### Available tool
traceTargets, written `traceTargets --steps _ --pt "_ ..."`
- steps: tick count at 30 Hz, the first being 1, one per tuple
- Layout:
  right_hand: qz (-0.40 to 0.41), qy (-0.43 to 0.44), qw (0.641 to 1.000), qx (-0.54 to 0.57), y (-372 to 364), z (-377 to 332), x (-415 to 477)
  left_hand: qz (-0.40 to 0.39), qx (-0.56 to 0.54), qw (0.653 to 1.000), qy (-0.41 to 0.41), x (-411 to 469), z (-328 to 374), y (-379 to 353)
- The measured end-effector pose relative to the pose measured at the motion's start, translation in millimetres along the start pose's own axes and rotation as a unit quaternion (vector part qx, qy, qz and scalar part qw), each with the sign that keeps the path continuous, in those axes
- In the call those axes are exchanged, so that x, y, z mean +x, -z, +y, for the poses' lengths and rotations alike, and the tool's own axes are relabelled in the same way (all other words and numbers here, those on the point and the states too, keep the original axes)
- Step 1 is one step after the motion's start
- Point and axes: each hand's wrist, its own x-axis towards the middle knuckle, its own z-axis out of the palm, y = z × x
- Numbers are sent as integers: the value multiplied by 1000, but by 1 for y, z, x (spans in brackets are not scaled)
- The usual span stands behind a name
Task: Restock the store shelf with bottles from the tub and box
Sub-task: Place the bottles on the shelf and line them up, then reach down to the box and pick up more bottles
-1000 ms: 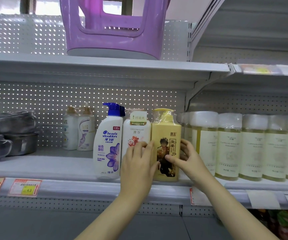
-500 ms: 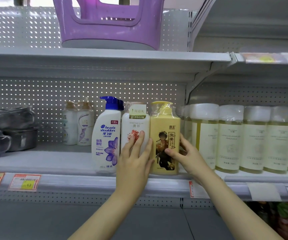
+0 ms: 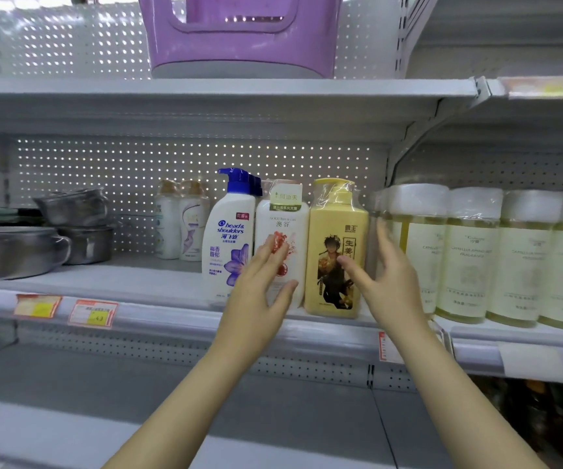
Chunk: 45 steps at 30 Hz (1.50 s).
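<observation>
The yellow bottle [image 3: 336, 231] stands upright near the front of the shelf [image 3: 138, 286], between the white bottle [image 3: 283, 228] and a row of pale wrapped bottles [image 3: 466, 258]. The right hand [image 3: 393, 282] is spread wide at its right side, thumb in front of the label; motion blur hides whether it touches. The left hand [image 3: 258, 299], fingers straight and holding nothing, lies in front of the white bottle's lower half, just left of the yellow one.
</observation>
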Motion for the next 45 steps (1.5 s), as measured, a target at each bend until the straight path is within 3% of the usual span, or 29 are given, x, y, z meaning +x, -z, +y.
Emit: traceTargets --steps 4,7,14,20,24,35,45 --pt "12 59 993 106 -8 -18 -23 26 -107 991 77 -19 14 20" --pt "-32 10 972 234 -24 -31 -51 40 -177 977 109 -43 16 34" --pt "-77 -138 922 353 -92 -52 -175 35 -248 943 217 -147 -13 74" --pt "-105 -308 887 328 -167 -46 -304 -1 -232 904 360 -271 -83 121" --pt "-118 -374 864 316 -208 -60 -356 -2 -225 870 439 -337 -122 162" --pt "-135 -469 820 298 -291 -111 -445 -34 -209 833 512 -428 -164 241" --pt "-179 -513 797 263 -294 -96 -468 15 -211 792 572 -442 -168 232"
